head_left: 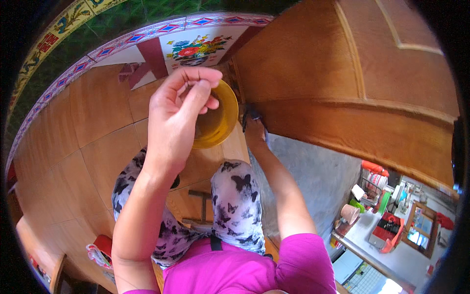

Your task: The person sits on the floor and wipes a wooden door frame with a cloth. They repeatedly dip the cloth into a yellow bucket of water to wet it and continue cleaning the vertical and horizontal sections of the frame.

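My left hand (174, 105) is raised in the middle of the view, its fingers curled and the thumb pressed to the index finger. Whatever lies in that pinch, if anything, is too small to make out. Beneath and partly behind it is a round yellow basin (231, 110), its inside looking darker toward the middle. My right arm reaches forward to the lower corner of a brown wooden door (313, 117). There my right hand (255, 131) is closed around something dark and bluish that I cannot identify.
Tan floor tiles (105, 157) run up to a tiled wall with a flower panel (200, 49). Grey concrete (303, 171) lies right of my arm. Farther right, a counter (360, 240) bears a pink cup (349, 213), a red box (384, 230) and a wooden-framed mirror (420, 228).
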{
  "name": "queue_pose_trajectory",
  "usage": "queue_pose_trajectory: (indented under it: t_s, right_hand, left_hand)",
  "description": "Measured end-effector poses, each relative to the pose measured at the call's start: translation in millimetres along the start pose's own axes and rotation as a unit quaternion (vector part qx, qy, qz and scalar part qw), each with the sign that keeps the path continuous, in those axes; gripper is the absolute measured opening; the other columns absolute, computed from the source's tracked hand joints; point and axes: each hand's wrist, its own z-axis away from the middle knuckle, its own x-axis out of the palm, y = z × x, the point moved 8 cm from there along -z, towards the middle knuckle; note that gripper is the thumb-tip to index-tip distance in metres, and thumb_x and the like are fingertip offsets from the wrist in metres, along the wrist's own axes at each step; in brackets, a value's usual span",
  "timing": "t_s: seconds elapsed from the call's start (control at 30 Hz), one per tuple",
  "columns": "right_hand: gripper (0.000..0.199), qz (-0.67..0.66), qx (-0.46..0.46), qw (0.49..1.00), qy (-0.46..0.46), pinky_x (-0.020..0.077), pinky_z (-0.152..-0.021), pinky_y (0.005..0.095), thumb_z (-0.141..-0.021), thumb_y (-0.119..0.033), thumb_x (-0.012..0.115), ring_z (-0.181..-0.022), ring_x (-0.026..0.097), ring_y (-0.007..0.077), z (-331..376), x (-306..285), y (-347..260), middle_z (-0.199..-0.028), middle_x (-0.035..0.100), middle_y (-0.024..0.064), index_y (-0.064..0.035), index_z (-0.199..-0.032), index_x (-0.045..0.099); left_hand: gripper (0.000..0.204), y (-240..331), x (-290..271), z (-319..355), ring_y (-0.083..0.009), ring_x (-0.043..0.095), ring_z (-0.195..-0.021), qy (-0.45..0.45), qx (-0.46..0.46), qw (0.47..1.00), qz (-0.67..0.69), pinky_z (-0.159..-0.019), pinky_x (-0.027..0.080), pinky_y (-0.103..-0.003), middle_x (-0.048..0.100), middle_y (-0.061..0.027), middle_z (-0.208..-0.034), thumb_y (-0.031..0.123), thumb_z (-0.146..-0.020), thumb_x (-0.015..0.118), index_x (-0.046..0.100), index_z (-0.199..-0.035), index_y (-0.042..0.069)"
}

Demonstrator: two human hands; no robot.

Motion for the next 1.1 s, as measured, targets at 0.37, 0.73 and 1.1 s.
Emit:
queue_pose_trajectory:
  t_s: [0.37,0.73,1.1]
  right_hand:
    - [0.047,0.131,-0.084,0.979,-0.129,0.0235,-0.121,0.0396,-0.101,-0.019,0.043,-0.147,0.035,0.0203,8.6,-26.6,-10.2,-0.154,0.047,0.007,-0.0076,-0.145,0.054]
    - [0.051,0.311,-0.001,0.915,0.259,0.0254,-0.119,0.0416,-0.09,-0.013,0.051,-0.151,0.034,0.0179,196.3,-377.3,36.8,-0.159,0.044,0.0027,-0.0067,-0.139,0.059]
    - [0.06,0.203,-0.103,0.97,-0.091,0.0278,-0.121,0.0358,-0.102,-0.02,0.043,-0.148,0.035,0.026,-37.8,11.5,3.2,-0.167,0.026,0.0093,-0.0053,-0.159,0.03]
  left_hand:
    - [0.017,-12.2,-15.0,1.1,-0.0074,0.057,-0.084,0.016,-0.028,0.999,0.016,-0.078,0.048,-0.022,0.065,-0.0018,-0.103,0.009,-0.1,0.058,0.067,-0.112,0.0]
    - [0.02,-5.5,-6.0,4.5,-0.007,0.059,-0.083,-0.038,0.005,0.998,0.045,-0.079,0.047,-0.022,0.066,-0.0005,-0.102,0.015,-0.101,0.059,0.068,-0.113,0.002]
    - [0.022,-16.5,-23.5,4.3,-0.0088,0.06,-0.084,0.017,-0.055,0.998,0.022,-0.08,0.046,-0.024,0.068,-0.0024,-0.105,0.018,-0.1,0.06,0.067,-0.113,0.002]
